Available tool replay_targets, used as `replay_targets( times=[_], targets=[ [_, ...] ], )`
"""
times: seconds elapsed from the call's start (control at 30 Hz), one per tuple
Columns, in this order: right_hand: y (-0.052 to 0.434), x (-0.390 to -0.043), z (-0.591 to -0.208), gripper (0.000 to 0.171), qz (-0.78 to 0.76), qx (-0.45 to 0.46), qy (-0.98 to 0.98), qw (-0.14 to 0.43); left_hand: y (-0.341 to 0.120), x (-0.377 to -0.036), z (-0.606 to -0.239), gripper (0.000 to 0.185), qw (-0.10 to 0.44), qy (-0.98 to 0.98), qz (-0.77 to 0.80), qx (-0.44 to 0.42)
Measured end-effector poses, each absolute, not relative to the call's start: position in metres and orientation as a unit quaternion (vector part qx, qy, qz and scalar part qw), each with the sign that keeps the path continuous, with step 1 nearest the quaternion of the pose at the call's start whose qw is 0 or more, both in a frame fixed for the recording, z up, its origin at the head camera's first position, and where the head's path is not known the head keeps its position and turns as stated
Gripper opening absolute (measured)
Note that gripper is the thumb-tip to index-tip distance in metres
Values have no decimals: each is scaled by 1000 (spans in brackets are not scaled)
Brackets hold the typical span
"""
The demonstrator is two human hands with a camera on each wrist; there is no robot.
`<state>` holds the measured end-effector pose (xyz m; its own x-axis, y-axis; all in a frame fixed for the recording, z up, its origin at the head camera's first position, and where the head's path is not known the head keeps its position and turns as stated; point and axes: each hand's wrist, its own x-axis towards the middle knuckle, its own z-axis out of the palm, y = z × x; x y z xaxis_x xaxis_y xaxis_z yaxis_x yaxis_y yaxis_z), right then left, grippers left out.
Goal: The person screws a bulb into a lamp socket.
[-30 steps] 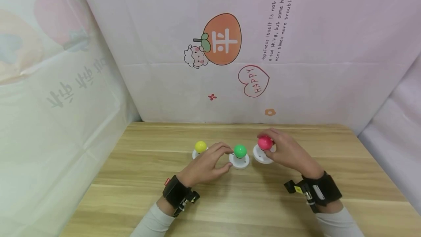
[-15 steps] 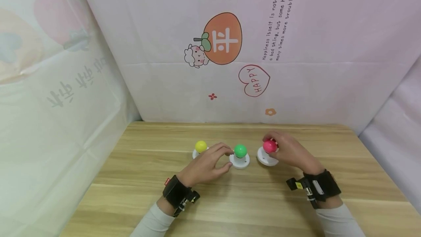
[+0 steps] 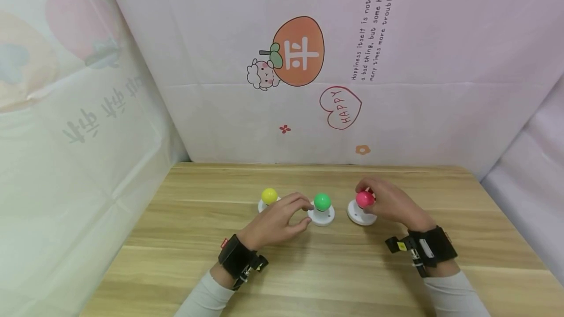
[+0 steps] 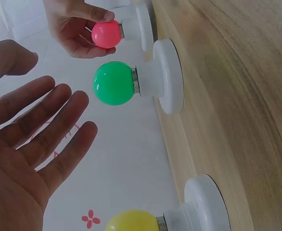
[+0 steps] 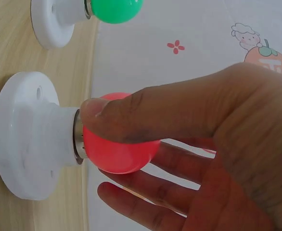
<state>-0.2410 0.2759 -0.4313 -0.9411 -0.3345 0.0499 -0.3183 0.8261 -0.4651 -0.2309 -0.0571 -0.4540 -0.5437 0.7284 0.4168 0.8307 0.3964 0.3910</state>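
My right hand (image 3: 389, 204) holds a red light bulb (image 5: 126, 156) between thumb and fingers. The bulb's metal base sits in a round white lamp holder (image 5: 28, 139) on the table. Left of it, a green light bulb (image 3: 322, 202) stands upright in a second white lamp holder (image 4: 170, 77). Beside that one my left hand (image 3: 275, 221) is spread with relaxed fingers, holding nothing, its fingertips just short of the green bulb in the left wrist view. A yellow light bulb (image 3: 269, 196) in a third lamp holder (image 4: 203, 204) is partly hidden behind the left hand.
The wooden table (image 3: 343, 278) runs back to a printed white cloth (image 3: 220, 111) hung behind it. Similar cloth hangs along the left side (image 3: 88, 170) and the right side. A black wrist strap with a small camera is on each forearm.
The right hand has shifted a little to the right and nearer, and the red bulb with its lamp holder has moved along with it. The left hand stays put.
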Motion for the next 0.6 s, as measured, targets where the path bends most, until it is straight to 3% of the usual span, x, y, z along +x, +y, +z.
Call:
replay_targets(
  times=[0.6],
  targets=[
    [277,-244,-437,46,-244,-166,955,40,-57,-231,-455,22,83,-835,-280,-466]
  ],
)
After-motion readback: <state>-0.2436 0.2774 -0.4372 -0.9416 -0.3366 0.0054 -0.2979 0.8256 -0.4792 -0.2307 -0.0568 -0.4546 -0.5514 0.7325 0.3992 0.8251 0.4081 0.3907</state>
